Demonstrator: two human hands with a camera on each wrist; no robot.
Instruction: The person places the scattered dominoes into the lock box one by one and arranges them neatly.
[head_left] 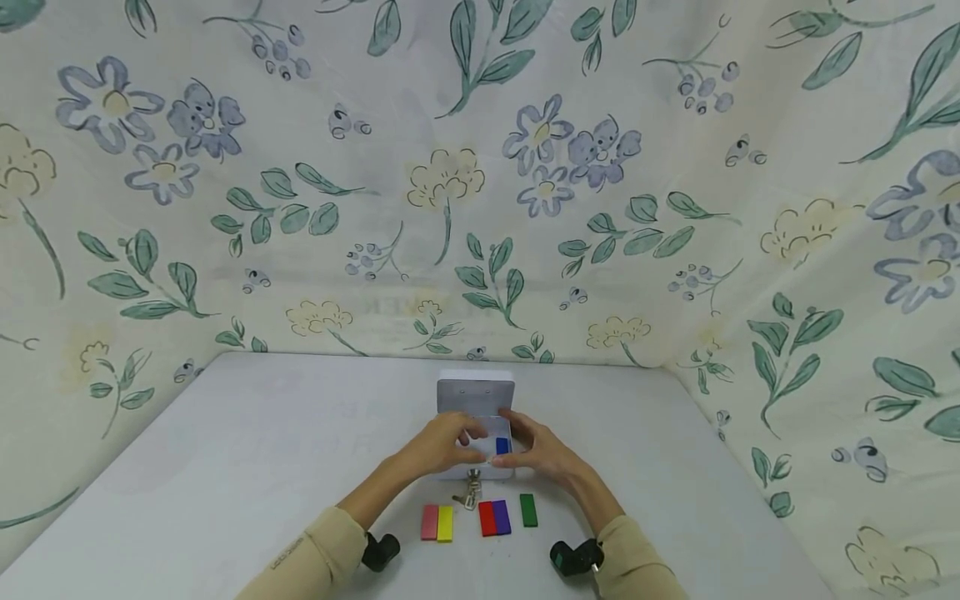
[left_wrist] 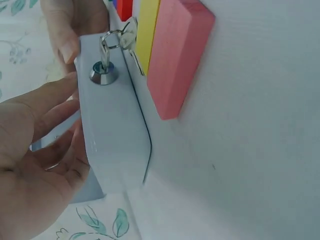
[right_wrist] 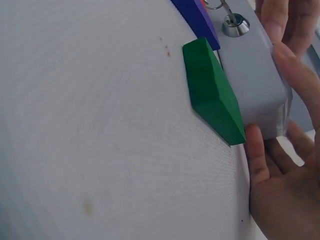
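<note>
A small pale grey metal cash box [head_left: 476,398] stands with its lid raised, and a blue block [head_left: 502,446] shows inside at the right. A key sits in the front lock [left_wrist: 104,73], with a second key [left_wrist: 129,36] hanging from its ring. My left hand [head_left: 442,442] reaches over the box's left side, its fingers relaxed and bent at the opening, partly hidden behind the front wall in the left wrist view. My right hand [head_left: 542,452] holds the box's right end, thumb on the front rim and fingers round the side.
In front of the box lie a pink block [head_left: 429,522] beside a yellow block [head_left: 445,523], then a red block [head_left: 487,518] against a purple block [head_left: 502,517]. A green block [head_left: 528,510] lies apart at the right. Flowered cloth [head_left: 390,250] surrounds the white table [head_left: 262,442].
</note>
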